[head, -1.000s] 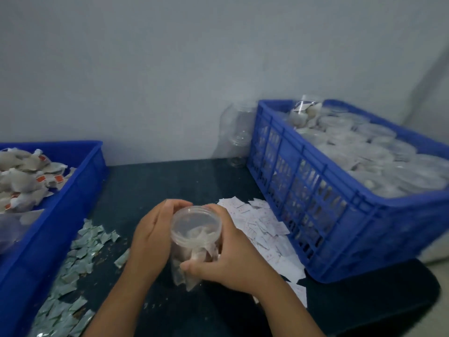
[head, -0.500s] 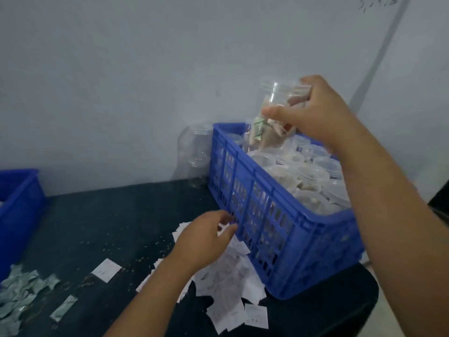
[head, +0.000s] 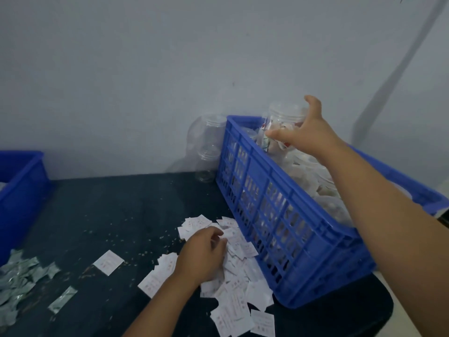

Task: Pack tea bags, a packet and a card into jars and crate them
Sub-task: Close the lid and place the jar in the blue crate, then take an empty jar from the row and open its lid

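White paper cards lie heaped on the dark tabletop nearest the person, against the foot of the blue crate. The left hand rests on the heap with its fingers curled down onto the cards; whether one is pinched cannot be told. Silver packets lie scattered to the left, near a second blue bin whose contents hardly show.

Further off, the right hand grasps a filled jar over the crate's far end, fingers across its side and thumb raised.

Judgement: crating this jar is the step in hand. The next move calls for lowering it upright into a free place among the packed jars, blurred and pale, then letting go.

Clear empty jars stand at the wall, just beside the crate.
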